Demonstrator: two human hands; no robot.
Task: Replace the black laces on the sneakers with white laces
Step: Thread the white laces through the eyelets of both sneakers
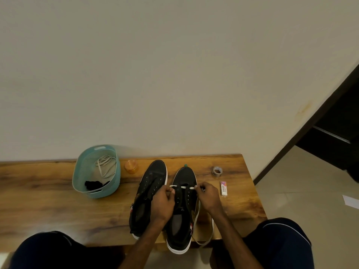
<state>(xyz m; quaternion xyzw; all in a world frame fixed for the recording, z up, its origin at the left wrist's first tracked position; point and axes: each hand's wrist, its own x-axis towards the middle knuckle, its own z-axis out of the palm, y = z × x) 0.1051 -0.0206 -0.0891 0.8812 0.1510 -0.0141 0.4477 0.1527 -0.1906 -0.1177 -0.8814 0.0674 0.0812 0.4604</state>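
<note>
Bare bench (38, 200) runs wide left of the teal basket (101, 194), with a narrower strip between it and the unlaced sneaker (153, 177). An orange jar (131, 166) sits at that strip's far end. Right of the other sneaker (184, 174), a tape roll (217, 171) and eraser pack (223, 188) crowd the space.

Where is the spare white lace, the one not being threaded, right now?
Head view: the spare white lace lies coiled in the teal basket on the table's left half, beyond a black bundle, with the orange jar right of the basket.
</note>
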